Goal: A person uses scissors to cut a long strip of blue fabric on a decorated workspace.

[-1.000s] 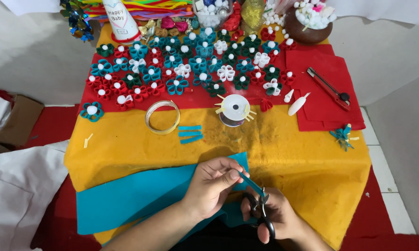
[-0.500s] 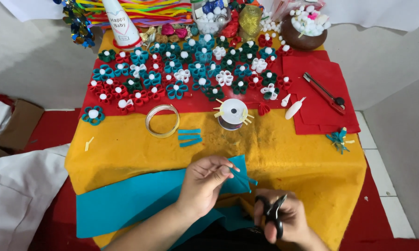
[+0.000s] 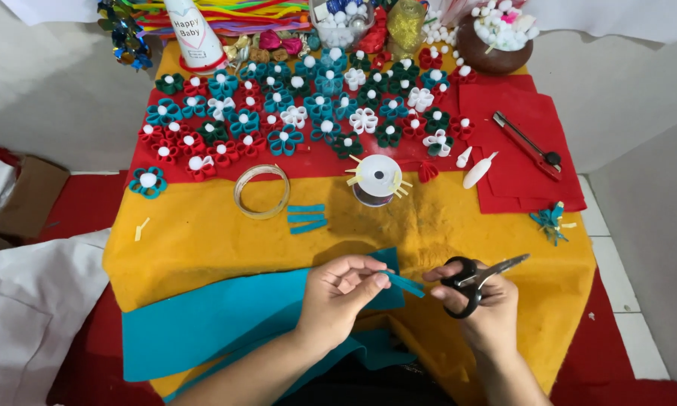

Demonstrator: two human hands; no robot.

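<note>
Teal felt sheet [image 3: 225, 323] near left on table [image 3: 203, 240], long axis left-right. Left hand [image 3: 343, 292] pinches teal strip [image 3: 404, 283], strip angled toward right hand [image 3: 480, 310], just beside it. Right hand grips black scissors [image 3: 475, 275], blades pointing right. Far right: brown bowl [image 3: 496, 54] holds white pompoms.

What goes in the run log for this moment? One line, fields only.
left hand: pinches teal felt strip | right hand: holds black scissors, blades shut | teal felt sheet: on yellow cloth
</note>
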